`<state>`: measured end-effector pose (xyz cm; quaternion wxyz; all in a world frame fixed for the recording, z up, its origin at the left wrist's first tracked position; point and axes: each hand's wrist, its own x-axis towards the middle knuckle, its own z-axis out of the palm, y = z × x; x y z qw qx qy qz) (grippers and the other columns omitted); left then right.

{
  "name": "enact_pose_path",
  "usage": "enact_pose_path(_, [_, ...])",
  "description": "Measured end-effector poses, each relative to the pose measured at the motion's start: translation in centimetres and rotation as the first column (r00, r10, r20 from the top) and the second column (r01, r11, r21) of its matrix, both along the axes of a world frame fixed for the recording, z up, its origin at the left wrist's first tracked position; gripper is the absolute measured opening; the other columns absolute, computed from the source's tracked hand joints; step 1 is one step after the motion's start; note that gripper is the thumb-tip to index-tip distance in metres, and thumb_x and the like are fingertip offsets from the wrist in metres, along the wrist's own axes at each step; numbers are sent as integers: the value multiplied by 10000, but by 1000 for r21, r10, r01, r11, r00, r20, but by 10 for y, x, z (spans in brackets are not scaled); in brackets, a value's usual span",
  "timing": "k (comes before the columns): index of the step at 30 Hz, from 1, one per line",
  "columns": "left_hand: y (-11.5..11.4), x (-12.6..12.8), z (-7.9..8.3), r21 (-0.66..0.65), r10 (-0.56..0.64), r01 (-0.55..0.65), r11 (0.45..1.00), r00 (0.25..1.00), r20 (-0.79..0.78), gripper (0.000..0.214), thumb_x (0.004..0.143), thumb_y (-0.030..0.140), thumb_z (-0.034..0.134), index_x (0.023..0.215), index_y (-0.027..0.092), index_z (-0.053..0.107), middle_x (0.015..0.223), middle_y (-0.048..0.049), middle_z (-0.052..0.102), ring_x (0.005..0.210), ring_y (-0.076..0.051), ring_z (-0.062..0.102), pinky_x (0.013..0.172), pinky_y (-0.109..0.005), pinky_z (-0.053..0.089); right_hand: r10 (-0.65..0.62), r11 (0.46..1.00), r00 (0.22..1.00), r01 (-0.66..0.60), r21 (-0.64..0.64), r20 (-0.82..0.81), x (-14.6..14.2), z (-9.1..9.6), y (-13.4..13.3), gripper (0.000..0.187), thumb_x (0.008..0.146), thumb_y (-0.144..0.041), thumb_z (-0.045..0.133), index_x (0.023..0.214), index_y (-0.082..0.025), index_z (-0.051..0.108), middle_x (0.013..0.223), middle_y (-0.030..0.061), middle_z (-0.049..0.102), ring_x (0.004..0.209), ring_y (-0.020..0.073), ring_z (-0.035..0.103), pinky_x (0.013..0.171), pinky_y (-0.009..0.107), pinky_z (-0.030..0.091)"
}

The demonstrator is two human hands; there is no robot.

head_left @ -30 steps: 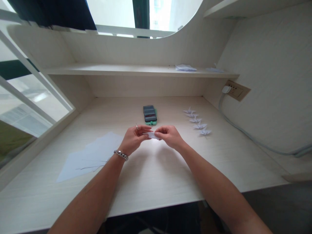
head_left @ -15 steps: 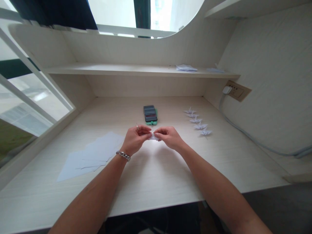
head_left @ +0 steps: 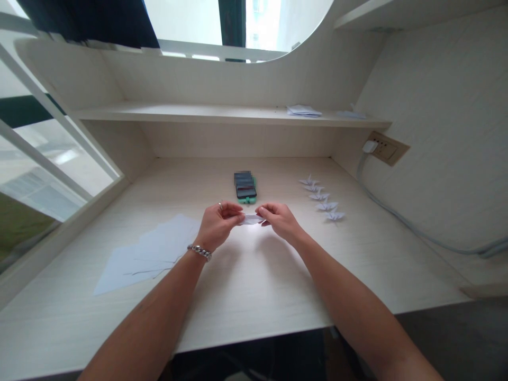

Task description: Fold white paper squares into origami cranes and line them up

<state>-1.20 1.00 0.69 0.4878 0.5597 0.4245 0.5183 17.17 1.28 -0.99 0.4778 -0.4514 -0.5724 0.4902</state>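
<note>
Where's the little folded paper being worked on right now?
In the head view, the folded paper is mid-picture, held between the left hand and right hand, nearer the person than the phone and left of the paper cranes.

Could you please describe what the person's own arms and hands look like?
The left hand has a ring on one finger and a silvery chain bracelet at the wrist. The right hand shows no jewellery. No gloves or sleeves show.

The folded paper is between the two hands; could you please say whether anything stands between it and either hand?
Nothing visible does: the left hand and right hand hold the folded paper directly.
</note>
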Motion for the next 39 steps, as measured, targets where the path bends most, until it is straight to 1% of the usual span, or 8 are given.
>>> enact_pose_path(5, [-2,2,1,-28,-21,21,999,1000,17,295,539,212,845,763,117,679,673,-37,699,640,-162,672,635,-286,561,71,987,986,-91,132,153,-1,-2,-5,199,782,-350,644,822,-158,676,736,33,667,659,137,616,605,252,496])
enact_pose_path(10, [-4,2,2,-67,-70,73,995,996,52,301,544,202,837,781,108,679,689,-45,713,641,-161,680,642,-287,568,129,987,983,-140,82,127,-1,-3,-5,180,778,-319,623,763,-146,670,666,24,646,611,132,604,606,259,492])
enact_pose_path(15, [-5,2,3,-73,-84,87,993,995,51,293,566,198,824,802,106,678,679,-50,723,640,-171,690,659,-301,571,99,990,989,-110,92,111,-2,-2,-6,177,762,-318,642,771,-142,664,662,23,646,587,131,606,585,257,489])
enact_pose_path(23, [-3,1,0,-97,-154,154,983,988,7,323,609,267,814,860,114,682,758,-63,735,711,-188,697,693,-329,579,50,982,973,-89,167,224,-3,0,-11,146,802,-277,595,754,-154,657,695,22,658,642,139,635,622,249,485])
enact_pose_path(27, [-3,-1,-2,-6,-196,200,980,955,-223,247,735,350,713,823,121,695,747,-64,717,690,-180,676,668,-321,563,-11,968,939,-76,238,344,-3,5,-14,138,811,-256,584,764,-159,670,716,22,677,673,136,617,633,238,454])
enact_pose_path(32, [-4,-4,4,147,-127,257,955,804,-581,221,823,333,596,766,145,696,670,-41,696,621,-148,629,577,-244,474,-18,962,899,-104,252,438,-4,8,-16,132,803,-235,589,759,-156,685,695,18,678,653,127,584,605,226,407])
enact_pose_path(35, [-5,-5,9,164,-118,287,944,756,-644,217,839,318,567,766,154,690,664,-28,696,608,-135,620,560,-223,443,5,969,903,-110,222,429,-3,9,-16,142,805,-235,580,760,-151,686,673,15,669,636,124,581,595,223,400])
enact_pose_path(39, [-4,-7,10,123,-168,304,945,770,-615,218,842,326,559,791,154,683,679,-31,705,633,-143,652,574,-220,459,22,972,911,-116,204,412,-1,9,-15,152,804,-245,579,765,-146,687,668,15,666,630,122,585,592,220,402])
